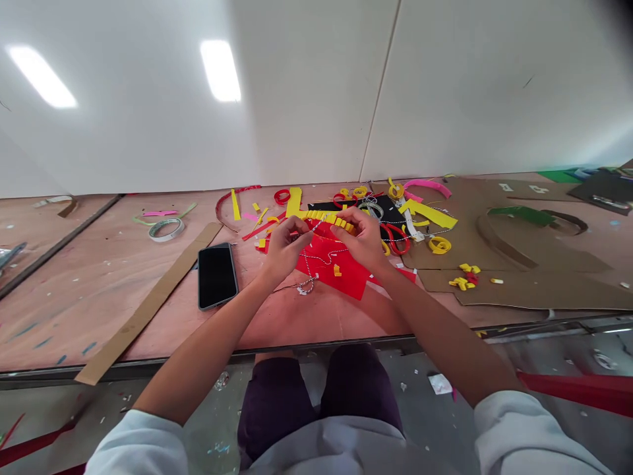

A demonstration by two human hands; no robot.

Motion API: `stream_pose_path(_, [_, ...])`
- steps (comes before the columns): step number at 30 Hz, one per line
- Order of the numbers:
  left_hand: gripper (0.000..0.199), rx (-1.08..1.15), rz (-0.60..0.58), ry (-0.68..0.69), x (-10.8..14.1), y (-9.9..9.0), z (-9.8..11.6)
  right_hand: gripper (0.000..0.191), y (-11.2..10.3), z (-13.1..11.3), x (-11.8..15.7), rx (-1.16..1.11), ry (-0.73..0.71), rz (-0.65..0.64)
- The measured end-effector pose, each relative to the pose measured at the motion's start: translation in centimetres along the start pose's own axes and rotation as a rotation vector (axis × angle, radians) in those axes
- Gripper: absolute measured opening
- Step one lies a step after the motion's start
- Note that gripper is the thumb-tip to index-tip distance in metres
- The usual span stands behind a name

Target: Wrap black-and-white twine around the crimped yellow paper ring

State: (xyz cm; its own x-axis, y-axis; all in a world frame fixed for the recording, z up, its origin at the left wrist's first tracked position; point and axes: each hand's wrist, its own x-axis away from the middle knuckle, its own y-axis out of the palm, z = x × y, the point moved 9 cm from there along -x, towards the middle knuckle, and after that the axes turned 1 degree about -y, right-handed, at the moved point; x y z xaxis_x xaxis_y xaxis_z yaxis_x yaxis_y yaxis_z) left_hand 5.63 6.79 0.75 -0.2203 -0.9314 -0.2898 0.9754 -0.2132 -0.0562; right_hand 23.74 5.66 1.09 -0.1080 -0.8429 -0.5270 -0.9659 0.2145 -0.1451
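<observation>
Over the middle of the table, my left hand (285,247) is closed in a pinch, with black-and-white string (316,227) at its fingertips. My right hand (364,239) grips the end of a row of small folded yellow paper pieces (324,216), which stretches between both hands. Beneath them lies a red paper sheet (341,274), with a loose yellow folded piece (337,270) on it. The string trails down across the sheet and ends in a tangle (306,287) on the table. My fingers partly hide the row's ends.
A phone (217,276) and a long cardboard strip (153,293) lie left, near a tape roll (167,229). Red-handled scissors (395,239), yellow paper coils (440,245) and yellow scraps (465,277) lie right, by cardboard sheets (568,284). A white wall (306,99) rises behind.
</observation>
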Motion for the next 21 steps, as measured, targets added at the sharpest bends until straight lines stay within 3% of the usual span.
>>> stream_pose_path(10, [0.018, -0.017, -0.124, 0.082, 0.3, 0.9, 0.9, 0.018, -0.3, 0.3, 0.0, 0.055, -0.062, 0.013])
stream_pose_path(15, [0.016, -0.146, -0.105, 0.173, -0.1, 0.9, 0.7, 0.020, -0.2, 0.3, -0.1, 0.007, -0.052, 0.001])
stream_pose_path(21, [0.015, -0.249, -0.107, 0.173, -0.5, 0.8, -0.1, 0.016, -0.2, -0.4, -0.1, 0.086, -0.088, -0.058])
